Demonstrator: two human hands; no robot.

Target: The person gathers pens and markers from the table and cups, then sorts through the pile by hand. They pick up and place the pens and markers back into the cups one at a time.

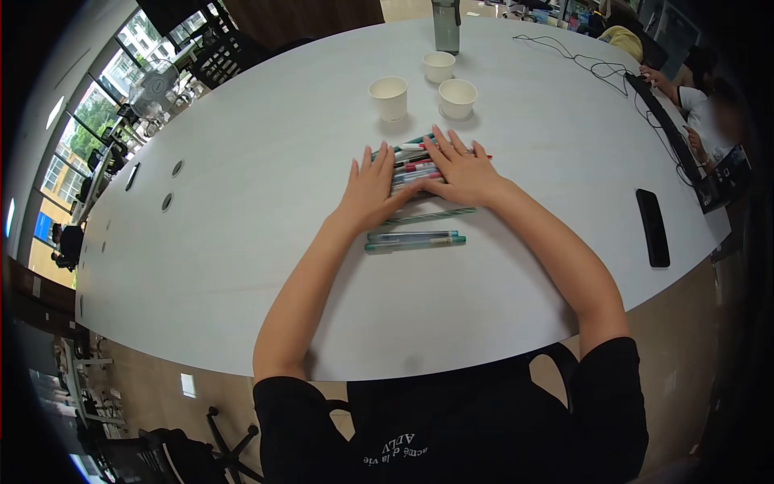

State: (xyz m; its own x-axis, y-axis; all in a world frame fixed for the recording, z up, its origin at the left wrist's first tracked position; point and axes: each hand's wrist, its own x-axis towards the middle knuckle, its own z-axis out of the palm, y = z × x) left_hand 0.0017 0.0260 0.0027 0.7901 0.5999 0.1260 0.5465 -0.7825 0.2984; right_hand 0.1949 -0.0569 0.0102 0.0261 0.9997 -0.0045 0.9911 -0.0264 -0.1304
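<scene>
My left hand (372, 192) lies flat with fingers stretched out over the left ends of a bunch of pens (414, 167). On the right side of the same bunch rests my right hand (463, 176), fingers spread and palm down. The thumbs meet at the near side. Red, black, clear and green pens show between the hands; the rest are covered. Just below, a green striped pencil or pen (431, 216) lies slightly tilted. Closer to me are two clear pens with teal ends (415, 241), side by side. Neither hand grips anything.
Beyond my hands stand three white paper cups (389, 98) and a grey-green bottle (446, 31). A black phone (653, 228) lies at the right. Cables (597, 68) run along the far right, where another person (709, 113) sits. A dark pen-like object (132, 176) lies far left.
</scene>
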